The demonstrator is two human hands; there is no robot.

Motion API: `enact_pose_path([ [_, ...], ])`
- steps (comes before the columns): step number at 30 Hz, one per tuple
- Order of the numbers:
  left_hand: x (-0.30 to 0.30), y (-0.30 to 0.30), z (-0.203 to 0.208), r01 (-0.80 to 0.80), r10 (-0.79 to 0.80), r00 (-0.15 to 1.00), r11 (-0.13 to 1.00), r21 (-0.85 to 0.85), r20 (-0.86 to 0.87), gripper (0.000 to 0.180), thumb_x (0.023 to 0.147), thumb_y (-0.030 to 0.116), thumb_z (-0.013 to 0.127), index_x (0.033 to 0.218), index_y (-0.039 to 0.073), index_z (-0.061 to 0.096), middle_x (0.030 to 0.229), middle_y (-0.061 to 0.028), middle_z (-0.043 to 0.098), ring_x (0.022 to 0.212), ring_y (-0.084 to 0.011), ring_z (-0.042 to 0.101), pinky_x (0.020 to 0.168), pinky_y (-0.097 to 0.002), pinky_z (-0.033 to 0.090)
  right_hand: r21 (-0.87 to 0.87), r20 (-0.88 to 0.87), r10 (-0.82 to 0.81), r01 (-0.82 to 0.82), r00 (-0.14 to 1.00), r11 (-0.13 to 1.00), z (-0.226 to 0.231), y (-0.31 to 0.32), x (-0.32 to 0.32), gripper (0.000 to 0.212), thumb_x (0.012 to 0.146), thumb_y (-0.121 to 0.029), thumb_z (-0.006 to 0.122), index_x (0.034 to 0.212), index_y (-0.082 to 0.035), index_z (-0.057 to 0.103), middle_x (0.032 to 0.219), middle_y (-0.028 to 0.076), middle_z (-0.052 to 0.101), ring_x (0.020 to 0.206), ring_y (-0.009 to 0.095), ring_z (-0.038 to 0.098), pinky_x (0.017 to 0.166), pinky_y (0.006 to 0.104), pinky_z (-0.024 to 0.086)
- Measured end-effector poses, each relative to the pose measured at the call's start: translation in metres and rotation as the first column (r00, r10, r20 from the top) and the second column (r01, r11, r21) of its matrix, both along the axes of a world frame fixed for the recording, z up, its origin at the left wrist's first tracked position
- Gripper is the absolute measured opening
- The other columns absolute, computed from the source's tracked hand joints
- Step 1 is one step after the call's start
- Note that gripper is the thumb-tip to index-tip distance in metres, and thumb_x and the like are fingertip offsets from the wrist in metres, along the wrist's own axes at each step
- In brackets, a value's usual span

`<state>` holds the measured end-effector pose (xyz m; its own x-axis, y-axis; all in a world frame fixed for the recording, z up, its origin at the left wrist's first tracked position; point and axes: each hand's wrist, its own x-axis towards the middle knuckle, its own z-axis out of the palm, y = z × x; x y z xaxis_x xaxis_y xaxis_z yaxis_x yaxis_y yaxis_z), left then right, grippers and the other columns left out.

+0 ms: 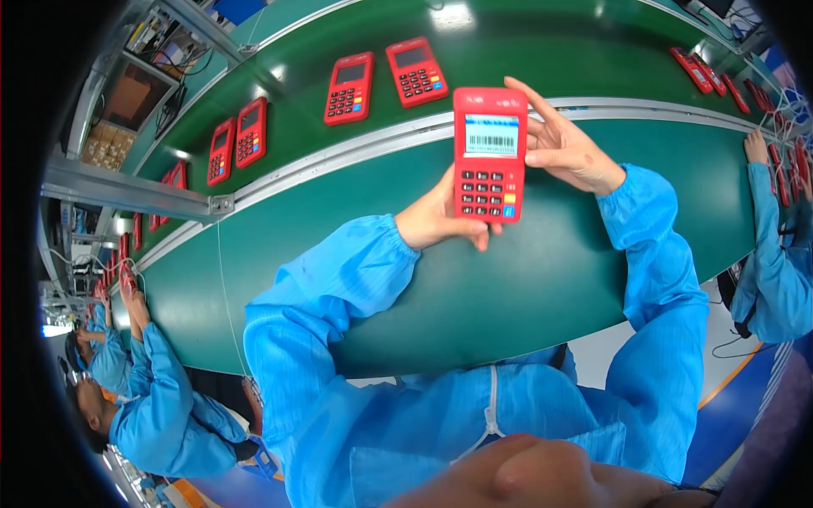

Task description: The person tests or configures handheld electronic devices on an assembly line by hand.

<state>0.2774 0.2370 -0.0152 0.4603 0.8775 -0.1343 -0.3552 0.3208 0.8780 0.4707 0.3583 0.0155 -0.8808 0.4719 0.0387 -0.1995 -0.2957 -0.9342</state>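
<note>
A red card payment terminal (489,162) is held up over the green bench, its lit screen showing a barcode above dark keys. My left hand (442,213) grips it from the lower left, thumb across the bottom edge and fingers behind. At its upper right side, my right hand (569,146) holds the edge, with the index finger reaching up by the top corner and the thumb at the side. The fingers behind the terminal are partly hidden.
Beyond a metal rail (339,151), a dark green belt (296,68) carries more red terminals (348,88), several to the left and a group at far right. A metal frame post (127,193) juts in at left. Co-workers in blue smocks (174,423) sit on both sides.
</note>
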Motion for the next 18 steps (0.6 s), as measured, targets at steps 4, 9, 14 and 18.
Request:
enact_pose_path([
  [4,0.007,0.005,-0.006,-0.117,0.118,0.992,0.993,-0.022,0.046,0.081,0.079,-0.008,0.057,0.137,0.020,0.008,0.114,-0.0174,0.048,0.092,-0.0269,0.059,0.064,-0.0366,0.056,-0.054,-0.006,-0.019,0.018,1.000,0.998,-0.016,-0.025,-0.007,0.078,0.083,-0.010,0.058,0.143,-0.009,0.007,0.136,0.016,0.033,0.124,0.024,0.036,0.103,0.0371,0.029],
  [9,0.011,0.005,-0.007,-0.165,0.166,0.986,0.985,-0.045,0.017,0.086,0.081,-0.003,0.056,0.138,0.026,-0.001,0.109,-0.0168,0.050,0.087,-0.0265,0.061,0.067,-0.0391,0.057,0.054,0.073,-0.064,0.060,0.995,0.997,-0.024,-0.034,-0.006,0.083,0.081,-0.001,0.058,0.142,-0.010,0.003,0.137,0.017,0.030,0.126,0.026,0.034,0.102,0.0380,0.031],
  [14,0.016,0.007,-0.008,-0.150,0.150,0.989,0.987,-0.051,-0.011,0.085,0.083,-0.002,0.054,0.138,0.026,-0.004,0.102,-0.0176,0.054,0.079,-0.0262,0.064,0.068,-0.0378,0.057,0.099,0.070,-0.114,0.106,0.991,0.989,-0.029,-0.032,-0.007,0.087,0.078,0.000,0.061,0.143,-0.011,0.004,0.136,0.014,0.032,0.124,0.024,0.037,0.102,0.0389,0.032],
  [18,0.022,0.009,-0.009,-0.165,0.166,0.986,0.984,-0.073,0.005,0.084,0.085,-0.003,0.051,0.138,0.027,-0.006,0.100,-0.0178,0.055,0.077,-0.0270,0.064,0.067,-0.0373,0.056,0.169,0.090,-0.140,0.123,0.986,0.978,-0.030,-0.031,-0.004,0.085,0.079,0.003,0.060,0.142,-0.010,0.004,0.134,0.016,0.033,0.123,0.024,0.038,0.101,0.0375,0.034],
])
